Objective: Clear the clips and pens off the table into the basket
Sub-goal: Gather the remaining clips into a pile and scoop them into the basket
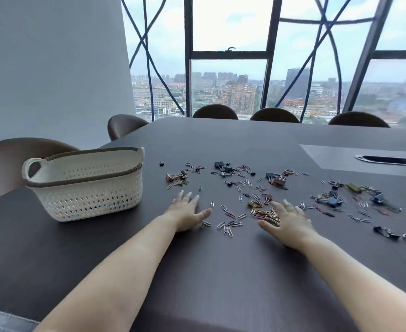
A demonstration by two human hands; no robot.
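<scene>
Several paper clips and coloured binder clips [245, 183] lie scattered over the dark table [221, 271], from its middle to the right edge of view. A white woven basket [87, 202] with a dark rim stands at the left. My left hand [187, 212] lies flat on the table, fingers straight, just right of the basket, with a few clips by its thumb. My right hand [286, 224] lies with fingers spread against a heap of paper clips [266, 215], its palm side toward the heap. No pens are visible.
Brown chairs [215, 112] stand around the far and left sides of the table. A grey cable panel with an oval slot [386, 160] is set into the table at the right. Large windows lie beyond the far edge.
</scene>
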